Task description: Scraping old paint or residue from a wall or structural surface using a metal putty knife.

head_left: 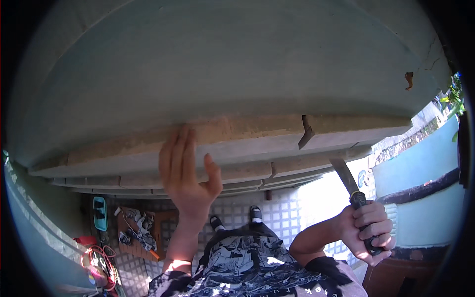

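Observation:
My left hand (187, 166) is raised in front of the pale green wall (237, 59), fingers stretched out and thumb apart. Its fingertips reach the worn, beige top edge of a ledge (237, 127), apparently resting on it; nothing is held. In my right hand (368, 227) is a putty knife (345, 175) with a black handle and a flat metal blade. The fingers wrap round the handle, and the blade points up toward the ledge's right part, apart from it. A dark, notched gap (306, 132) breaks the ledge between the two hands.
Below the ledge run more stepped slabs (232, 173). At lower left are a small wooden table (133, 247) with crumpled cloth or paper and a tool, a teal tray (100, 213), and a coiled red hose or cord (106, 267). A bare brown patch (408, 80) marks the wall at right.

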Motion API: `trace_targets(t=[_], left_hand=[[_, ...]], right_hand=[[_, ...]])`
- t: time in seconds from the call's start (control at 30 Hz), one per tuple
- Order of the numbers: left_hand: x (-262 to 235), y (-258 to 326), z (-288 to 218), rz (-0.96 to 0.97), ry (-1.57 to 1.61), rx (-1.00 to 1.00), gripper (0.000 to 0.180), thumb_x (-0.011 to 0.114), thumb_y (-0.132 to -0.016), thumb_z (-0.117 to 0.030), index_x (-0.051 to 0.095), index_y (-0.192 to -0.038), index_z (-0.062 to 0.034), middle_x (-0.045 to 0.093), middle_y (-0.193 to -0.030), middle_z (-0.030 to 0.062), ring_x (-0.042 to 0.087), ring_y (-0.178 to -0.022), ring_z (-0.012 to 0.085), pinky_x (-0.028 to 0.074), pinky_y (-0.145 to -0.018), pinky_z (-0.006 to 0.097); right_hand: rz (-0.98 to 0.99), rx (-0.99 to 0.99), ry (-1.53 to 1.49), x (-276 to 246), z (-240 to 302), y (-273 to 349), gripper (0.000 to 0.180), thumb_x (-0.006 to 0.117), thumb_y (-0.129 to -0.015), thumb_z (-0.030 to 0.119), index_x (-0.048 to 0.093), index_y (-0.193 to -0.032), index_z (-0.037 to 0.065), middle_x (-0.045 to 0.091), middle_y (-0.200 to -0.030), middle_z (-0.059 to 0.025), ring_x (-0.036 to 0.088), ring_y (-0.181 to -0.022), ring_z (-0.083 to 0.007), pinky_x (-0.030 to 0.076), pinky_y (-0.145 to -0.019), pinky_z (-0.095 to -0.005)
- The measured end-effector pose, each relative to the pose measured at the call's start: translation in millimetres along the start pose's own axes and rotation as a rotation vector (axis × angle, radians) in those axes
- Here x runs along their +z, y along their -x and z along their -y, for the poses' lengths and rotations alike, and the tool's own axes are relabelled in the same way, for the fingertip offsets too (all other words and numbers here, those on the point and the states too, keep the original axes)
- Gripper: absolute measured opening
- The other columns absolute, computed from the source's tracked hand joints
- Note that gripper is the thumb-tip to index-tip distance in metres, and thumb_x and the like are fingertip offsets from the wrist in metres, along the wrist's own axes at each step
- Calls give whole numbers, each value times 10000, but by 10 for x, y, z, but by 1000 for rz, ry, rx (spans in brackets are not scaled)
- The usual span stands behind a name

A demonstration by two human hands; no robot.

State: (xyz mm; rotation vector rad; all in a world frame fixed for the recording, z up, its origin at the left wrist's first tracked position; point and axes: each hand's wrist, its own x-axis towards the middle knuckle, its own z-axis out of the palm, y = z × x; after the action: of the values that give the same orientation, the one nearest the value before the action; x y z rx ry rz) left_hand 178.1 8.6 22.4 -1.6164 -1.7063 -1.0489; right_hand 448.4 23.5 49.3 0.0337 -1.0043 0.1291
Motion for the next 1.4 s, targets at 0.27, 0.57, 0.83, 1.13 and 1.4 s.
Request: trace_targets(t=[0.27, 0.57, 0.83, 1.13, 1.4], left_hand=[[372, -50, -974, 80, 8, 57, 492, 572, -911, -258, 589, -1259, 89, 595, -1298, 228, 534, -1261, 362, 427, -1063, 471], [729, -137, -1878, 162, 252, 34, 630, 567, -913, -343, 470, -1397, 49, 501, -1416, 237, 447, -1348, 390, 368, -1118, 501], [1206, 500, -1924, 285, 301, 392, 624, 544, -931, -344, 397, -1477, -80, 318, -1570, 169, 287, -1463, 320, 221, -1197, 495], [1137, 1826, -616, 209, 280, 83, 471, 612, -867, -183, 555, -1334, -154, 532, -1381, 82, 468, -1338, 306, 391, -1095, 474], [645, 2116, 697, 45, -52, -193, 449, 590, -801, -87, 621, -1245, -144, 547, -1365, 101, 519, -1265, 328, 435, -977, 453]], right_hand=[[-56, -2, 125, -547, -9, -235, 397, 433, -925, 448, 376, -669, 150, 317, -465, 35, 287, -334, -97, 274, -367, -245], [-40, 22, 335, -1030, -19, -459, 397, 450, -899, 416, 362, -636, 132, 334, -502, 5, 289, -360, -123, 303, -397, -278], [-86, 142, -23, -729, -254, -309, 402, 517, -882, 423, 365, -627, 151, 290, -510, 35, 261, -391, -98, 270, -441, -234], [181, 171, -364, -411, -335, 24, 264, 428, -1037, 360, 476, -973, 108, 390, -637, 27, 336, -435, -95, 321, -366, -255], [253, 194, -433, 129, -277, 111, 533, 286, -1032, 554, 386, -808, 81, 386, -591, -10, 379, -416, -121, 421, -342, -263]])
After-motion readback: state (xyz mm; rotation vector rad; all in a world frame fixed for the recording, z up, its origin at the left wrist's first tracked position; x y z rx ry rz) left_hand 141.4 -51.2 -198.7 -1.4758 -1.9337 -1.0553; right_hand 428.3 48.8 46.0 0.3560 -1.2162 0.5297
